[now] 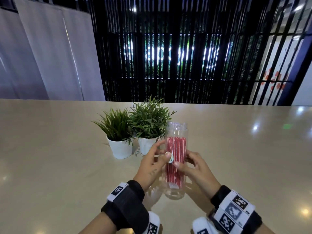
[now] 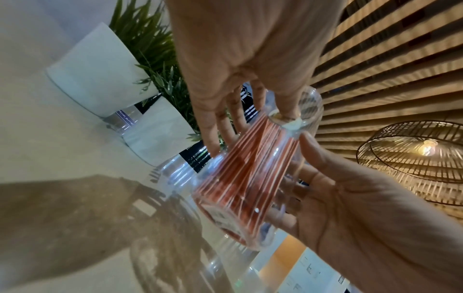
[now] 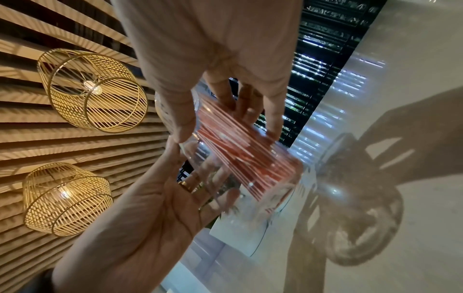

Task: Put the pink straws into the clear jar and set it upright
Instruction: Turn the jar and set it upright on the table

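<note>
Clear plastic jar (image 1: 175, 159) at lower centre of the head view, standing nearly upright, base on the beige tabletop, open mouth at top, bundle of pink straws (image 1: 176, 160) packed inside, filling its lower and middle part

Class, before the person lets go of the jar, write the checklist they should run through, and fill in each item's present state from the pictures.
1. Pink straws all inside the clear jar: ok, the bundle sits below the open mouth.
2. Jar upright: ok, it looks near vertical in the head view.
3. Jar base resting on the table: cannot tell, the hands and glare blur the contact.
4. Left hand holding: ok, thumb and fingers wrap the jar's side.
5. Right hand holding: ok, it grips the opposite side.
6. Room to release: not ok, the potted plants stand close behind the jar.
</note>
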A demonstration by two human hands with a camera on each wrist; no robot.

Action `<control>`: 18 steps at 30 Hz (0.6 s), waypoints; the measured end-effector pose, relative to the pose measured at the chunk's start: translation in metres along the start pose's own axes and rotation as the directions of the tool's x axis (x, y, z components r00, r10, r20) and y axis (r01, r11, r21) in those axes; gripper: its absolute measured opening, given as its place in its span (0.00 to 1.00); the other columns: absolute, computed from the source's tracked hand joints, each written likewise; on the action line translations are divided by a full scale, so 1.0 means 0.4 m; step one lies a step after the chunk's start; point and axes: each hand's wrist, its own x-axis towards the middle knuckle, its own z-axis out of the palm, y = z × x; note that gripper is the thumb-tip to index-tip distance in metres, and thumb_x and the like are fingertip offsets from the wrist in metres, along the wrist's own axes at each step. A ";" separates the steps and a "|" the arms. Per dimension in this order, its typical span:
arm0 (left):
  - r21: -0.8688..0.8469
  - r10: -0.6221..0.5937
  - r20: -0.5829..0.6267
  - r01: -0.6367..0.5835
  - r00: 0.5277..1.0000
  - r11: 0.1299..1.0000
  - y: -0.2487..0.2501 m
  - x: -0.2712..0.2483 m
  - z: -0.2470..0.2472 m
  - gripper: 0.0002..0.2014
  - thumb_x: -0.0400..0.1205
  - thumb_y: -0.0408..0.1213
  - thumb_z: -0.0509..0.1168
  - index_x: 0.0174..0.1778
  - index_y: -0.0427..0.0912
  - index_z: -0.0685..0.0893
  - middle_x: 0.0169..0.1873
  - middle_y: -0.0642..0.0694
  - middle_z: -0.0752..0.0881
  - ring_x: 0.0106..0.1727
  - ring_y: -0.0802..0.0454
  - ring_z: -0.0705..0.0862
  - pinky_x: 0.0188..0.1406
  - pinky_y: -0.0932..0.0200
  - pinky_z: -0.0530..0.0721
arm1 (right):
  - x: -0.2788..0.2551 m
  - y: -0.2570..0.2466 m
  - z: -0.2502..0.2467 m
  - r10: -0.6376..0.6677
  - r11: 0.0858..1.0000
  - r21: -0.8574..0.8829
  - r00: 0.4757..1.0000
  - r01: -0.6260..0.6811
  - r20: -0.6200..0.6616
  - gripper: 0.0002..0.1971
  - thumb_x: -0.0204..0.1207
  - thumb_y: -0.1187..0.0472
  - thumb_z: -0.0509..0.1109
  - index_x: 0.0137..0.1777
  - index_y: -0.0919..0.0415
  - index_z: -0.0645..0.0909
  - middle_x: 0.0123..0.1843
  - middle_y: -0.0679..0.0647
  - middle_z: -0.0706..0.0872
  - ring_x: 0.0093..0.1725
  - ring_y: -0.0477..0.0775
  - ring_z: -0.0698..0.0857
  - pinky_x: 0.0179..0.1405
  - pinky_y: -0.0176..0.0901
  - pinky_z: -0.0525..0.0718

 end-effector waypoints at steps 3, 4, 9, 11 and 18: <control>-0.008 0.014 0.020 -0.014 1.000 1.000 -0.009 0.014 0.020 0.26 0.78 0.43 0.64 0.71 0.62 0.66 0.56 0.49 0.80 0.55 0.56 0.83 0.38 0.70 0.85 | 0.007 0.010 -0.020 0.007 1.000 0.027 1.000 -0.007 -0.023 0.30 0.60 0.52 0.74 0.64 0.48 0.71 0.61 0.52 0.78 0.61 0.47 0.80 0.62 0.43 0.79; -0.010 0.016 0.038 -0.015 0.999 1.000 -0.012 0.022 0.026 0.27 0.78 0.42 0.63 0.73 0.60 0.64 0.56 0.51 0.80 0.56 0.59 0.83 0.39 0.72 0.84 | 0.009 0.013 -0.025 -0.008 1.000 0.012 0.999 0.009 -0.043 0.31 0.61 0.53 0.76 0.64 0.49 0.68 0.61 0.49 0.79 0.61 0.47 0.80 0.62 0.43 0.79; 0.069 0.003 0.236 -0.019 0.972 0.997 -0.014 0.090 0.053 0.30 0.83 0.32 0.54 0.75 0.60 0.49 0.75 0.50 0.66 0.75 0.58 0.65 0.67 0.72 0.69 | 0.053 0.012 -0.059 -0.034 0.999 -0.035 0.988 0.029 -0.150 0.24 0.70 0.70 0.71 0.62 0.52 0.69 0.54 0.42 0.80 0.58 0.49 0.81 0.56 0.36 0.83; 0.137 -0.004 0.288 -0.037 0.958 0.990 -0.020 0.127 0.054 0.32 0.83 0.25 0.50 0.75 0.58 0.44 0.80 0.48 0.57 0.80 0.55 0.57 0.76 0.63 0.59 | 0.086 0.018 -0.076 -0.060 0.990 -0.139 0.977 0.032 -0.203 0.26 0.69 0.71 0.72 0.66 0.55 0.70 0.57 0.50 0.83 0.61 0.51 0.80 0.67 0.48 0.78; 0.196 -0.027 0.357 -0.047 0.934 0.979 -0.018 0.205 0.045 0.36 0.77 0.14 0.44 0.78 0.46 0.41 0.69 0.53 0.59 0.69 0.57 0.63 0.58 0.78 0.68 | 0.167 0.046 -0.070 -0.055 0.984 -0.177 0.959 0.006 -0.277 0.30 0.69 0.76 0.68 0.71 0.61 0.68 0.61 0.56 0.81 0.56 0.46 0.77 0.34 0.10 0.73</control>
